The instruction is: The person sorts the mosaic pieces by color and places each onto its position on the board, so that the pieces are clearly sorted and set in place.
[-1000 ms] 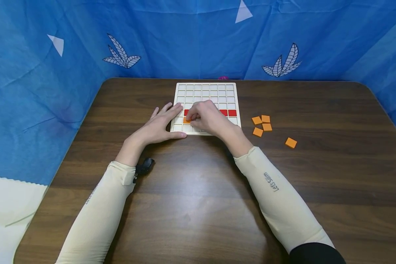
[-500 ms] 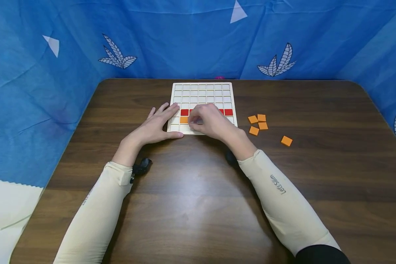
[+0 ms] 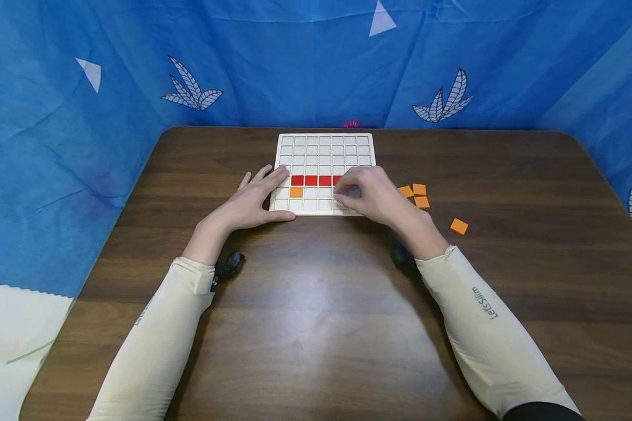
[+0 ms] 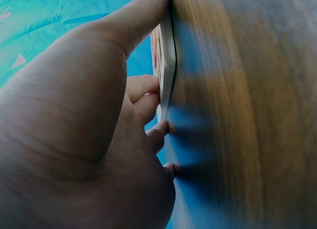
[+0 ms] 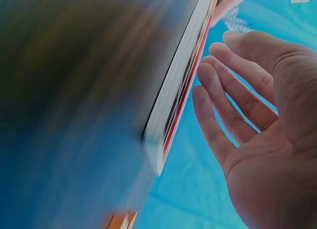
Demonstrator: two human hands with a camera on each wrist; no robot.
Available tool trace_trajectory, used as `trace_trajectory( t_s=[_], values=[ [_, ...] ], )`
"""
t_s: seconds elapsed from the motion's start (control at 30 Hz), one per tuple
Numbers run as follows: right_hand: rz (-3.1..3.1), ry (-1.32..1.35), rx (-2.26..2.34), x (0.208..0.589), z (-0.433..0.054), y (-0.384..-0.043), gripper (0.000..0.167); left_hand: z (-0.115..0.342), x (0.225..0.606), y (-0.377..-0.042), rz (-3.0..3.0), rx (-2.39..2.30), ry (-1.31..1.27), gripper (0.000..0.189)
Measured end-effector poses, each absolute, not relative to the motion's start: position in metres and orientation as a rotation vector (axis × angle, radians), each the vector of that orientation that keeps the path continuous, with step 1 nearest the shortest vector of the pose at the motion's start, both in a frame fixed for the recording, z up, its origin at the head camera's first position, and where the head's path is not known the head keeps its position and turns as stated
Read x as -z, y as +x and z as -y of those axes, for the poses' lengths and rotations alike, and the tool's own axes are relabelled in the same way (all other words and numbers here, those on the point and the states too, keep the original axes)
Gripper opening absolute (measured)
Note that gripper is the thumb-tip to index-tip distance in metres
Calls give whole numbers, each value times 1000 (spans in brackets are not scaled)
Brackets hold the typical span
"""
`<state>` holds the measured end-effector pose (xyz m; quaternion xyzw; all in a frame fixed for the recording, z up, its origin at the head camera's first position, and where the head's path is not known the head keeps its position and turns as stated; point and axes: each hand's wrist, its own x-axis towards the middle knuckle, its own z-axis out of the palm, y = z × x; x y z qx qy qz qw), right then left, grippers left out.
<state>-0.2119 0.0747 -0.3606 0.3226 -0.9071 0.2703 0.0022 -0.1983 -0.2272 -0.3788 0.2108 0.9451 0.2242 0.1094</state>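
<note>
Spanning the left rim of the white grid board [image 3: 325,159] in the head view, left hand [image 3: 244,207] lay with fingers spread, nothing gripped. Board sat just above centre frame on the brown table [image 3: 305,327]; one orange tile [image 3: 296,192] filled a cell toward its lower left, right below a row of red tiles [image 3: 311,180]. Right hand [image 3: 368,190] was at the board's lower right, covering the right end of that row. Key relation, my read: the loose orange tiles [image 3: 419,189] lay to the right of the right hand, three in view near it, one farther off, lower right. Right hand was clearly nearer; left was across the board. Tiles looked square, so no long axis to line up. Left wrist view added contact: two fingertips [image 4: 158,135] down on the table beside the board's edge, hard to judge from the head view. Right wrist view settled the grip: fingers loosely extended, no tile among them, though the head view alone looked like a pinch. Board was edge-on there, a patch of orange at bottom of frame; tile count not readable.
</note>
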Motion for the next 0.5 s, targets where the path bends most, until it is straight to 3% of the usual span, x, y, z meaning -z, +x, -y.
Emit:
trace_trajectory(
  t_s=[0.5],
  values=[
    [2852, 702, -823, 362, -156, -197, 15, 237, 381, -191, -2765, -667, 678, 101]
  ],
)
